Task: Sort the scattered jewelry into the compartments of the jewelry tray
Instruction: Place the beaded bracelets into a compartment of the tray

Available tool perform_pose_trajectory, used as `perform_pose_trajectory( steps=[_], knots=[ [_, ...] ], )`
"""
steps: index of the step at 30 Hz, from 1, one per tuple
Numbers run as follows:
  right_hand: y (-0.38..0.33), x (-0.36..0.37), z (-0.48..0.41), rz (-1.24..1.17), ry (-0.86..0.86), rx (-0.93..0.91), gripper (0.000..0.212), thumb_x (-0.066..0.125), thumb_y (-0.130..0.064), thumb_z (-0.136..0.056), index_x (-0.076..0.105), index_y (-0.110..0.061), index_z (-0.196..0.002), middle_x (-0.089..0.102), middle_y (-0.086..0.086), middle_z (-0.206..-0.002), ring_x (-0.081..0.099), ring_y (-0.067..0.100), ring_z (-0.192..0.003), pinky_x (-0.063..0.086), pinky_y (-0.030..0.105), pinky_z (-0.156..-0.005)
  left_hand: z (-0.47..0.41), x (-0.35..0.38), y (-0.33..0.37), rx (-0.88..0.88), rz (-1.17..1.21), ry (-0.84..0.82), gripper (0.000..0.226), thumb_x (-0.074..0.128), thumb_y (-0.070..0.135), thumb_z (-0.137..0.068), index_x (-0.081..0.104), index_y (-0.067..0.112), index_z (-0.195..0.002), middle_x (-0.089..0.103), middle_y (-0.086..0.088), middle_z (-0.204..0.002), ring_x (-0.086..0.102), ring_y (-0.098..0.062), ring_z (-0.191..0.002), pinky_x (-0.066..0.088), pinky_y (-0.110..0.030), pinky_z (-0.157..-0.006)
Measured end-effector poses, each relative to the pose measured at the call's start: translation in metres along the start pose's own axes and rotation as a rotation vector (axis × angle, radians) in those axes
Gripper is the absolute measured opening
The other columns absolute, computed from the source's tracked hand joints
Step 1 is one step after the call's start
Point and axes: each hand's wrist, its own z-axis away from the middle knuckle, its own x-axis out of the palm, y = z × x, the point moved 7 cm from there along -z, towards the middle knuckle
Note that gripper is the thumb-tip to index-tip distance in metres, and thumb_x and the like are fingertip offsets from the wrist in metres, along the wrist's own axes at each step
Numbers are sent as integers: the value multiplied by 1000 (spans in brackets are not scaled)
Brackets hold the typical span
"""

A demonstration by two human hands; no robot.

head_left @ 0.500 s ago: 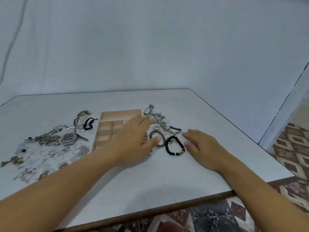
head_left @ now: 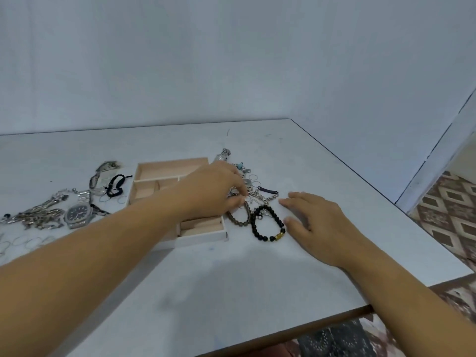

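Two hands at work: my left hand [head_left: 216, 189] pinches a small silver ring [head_left: 233, 191] beside the pale wooden jewelry tray [head_left: 203, 234], my right hand [head_left: 316, 222] rests open on the white counter [head_left: 231, 279], so I should lift cleanly without snagging chains.

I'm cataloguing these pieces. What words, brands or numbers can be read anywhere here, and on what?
None can be read.
Watch dial: markings too small and blurred to read.
Jewelry tray, table and black bead bracelet: no lettering visible.
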Motion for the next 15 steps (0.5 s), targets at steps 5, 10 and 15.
perform_pose_trajectory(
  steps=[5, 10, 15],
  knots=[
    [0, 0, -1, -5, 0, 2, 43, 45, -38, -95, 46, -31, -137, 39, -7, -148, 27, 9, -139, 24, 38, -114, -7, 0, 2, -50, -148, -1, 17, 60, 39, -86, 71, 34, -99, 61, 7, -105, 49, -17, -106, 45, -40, -90],
    [-1, 0, 0, 6, 1, 0, 43, 44, -38, -95, 46, -30, -138, 39, -7, -148, 28, 9, -139, 24, 37, -114, -11, 4, 6, -40, -166, -8, 16, 55, 35, -90, 66, 26, -97, 62, 6, -103, 48, -18, -107, 43, -40, -89],
    [-3, -3, -1, 32, 4, -7, 41, 45, -37, -95, 49, -29, -135, 43, -7, -144, 34, 11, -135, 28, 36, -112, 1, -9, 11, -11, 32, 117, 10, 50, 29, -93, 56, 23, -99, 64, 8, -94, 56, -15, -92, 46, -40, -83]
  ],
)
